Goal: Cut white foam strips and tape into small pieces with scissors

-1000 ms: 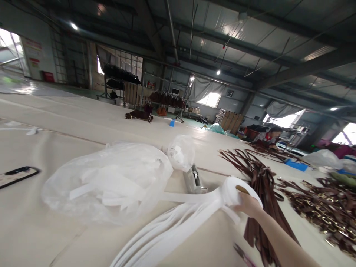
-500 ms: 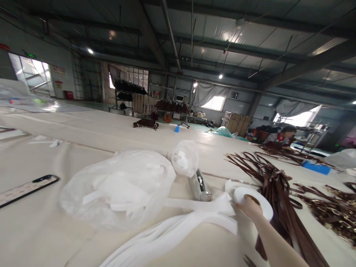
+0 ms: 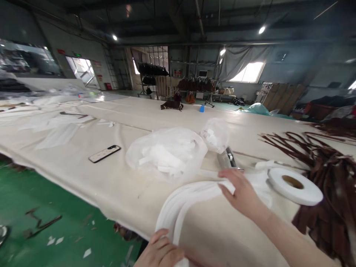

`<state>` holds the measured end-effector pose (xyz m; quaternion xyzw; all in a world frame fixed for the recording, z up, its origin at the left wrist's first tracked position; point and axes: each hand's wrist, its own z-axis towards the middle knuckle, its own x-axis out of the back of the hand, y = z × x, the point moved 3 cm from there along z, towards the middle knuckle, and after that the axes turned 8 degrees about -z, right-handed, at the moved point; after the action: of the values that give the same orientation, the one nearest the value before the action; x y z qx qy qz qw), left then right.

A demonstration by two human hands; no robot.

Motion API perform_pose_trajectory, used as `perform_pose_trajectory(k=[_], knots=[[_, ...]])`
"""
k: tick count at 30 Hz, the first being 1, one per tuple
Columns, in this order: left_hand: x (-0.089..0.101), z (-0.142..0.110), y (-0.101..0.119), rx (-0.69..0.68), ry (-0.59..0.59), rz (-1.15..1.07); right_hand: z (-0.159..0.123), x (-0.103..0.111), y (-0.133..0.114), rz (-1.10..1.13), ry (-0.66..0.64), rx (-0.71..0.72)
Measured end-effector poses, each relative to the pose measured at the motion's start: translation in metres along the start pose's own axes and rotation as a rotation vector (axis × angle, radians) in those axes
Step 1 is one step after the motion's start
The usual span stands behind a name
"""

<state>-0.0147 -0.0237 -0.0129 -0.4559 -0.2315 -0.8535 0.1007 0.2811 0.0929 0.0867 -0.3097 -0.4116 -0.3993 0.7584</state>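
A bundle of long white strips (image 3: 171, 204) curves across the table from its front edge. My left hand (image 3: 164, 250) is low in the picture, its fingers wrapped round the near part of the bundle. At the far end of the strips, my right hand (image 3: 240, 191) reaches over with thumb and fingers apart, close to or touching them. Right of that hand lies a white roll of tape (image 3: 307, 191) with a brown core. Just beyond the hand stands a grey tape dispenser (image 3: 225, 159). A clear plastic bag (image 3: 169, 152) with white scraps sits left of it.
Dark brown leather straps (image 3: 328, 185) are heaped on the right. A phone (image 3: 105, 153) lies to the left on the pale table (image 3: 133, 122). A second, smaller plastic bag (image 3: 215, 133) is behind the dispenser. Scraps lie on the green floor (image 3: 69, 218).
The view has turned left. My right hand has left the white roll and moved left to the strips. My left hand has come into view, holding the strips' near part.
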Motion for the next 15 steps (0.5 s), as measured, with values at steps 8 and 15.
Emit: perform_pose_trajectory(k=[8,15], knots=[[0.026,-0.013,0.016,0.137,0.0,-0.007,-0.001,-0.079,-0.095,0.146,-0.72,0.297],[0.116,-0.032,0.019,0.366,0.337,-0.373,0.024,-0.101,-0.099,0.124,-0.773,0.245]])
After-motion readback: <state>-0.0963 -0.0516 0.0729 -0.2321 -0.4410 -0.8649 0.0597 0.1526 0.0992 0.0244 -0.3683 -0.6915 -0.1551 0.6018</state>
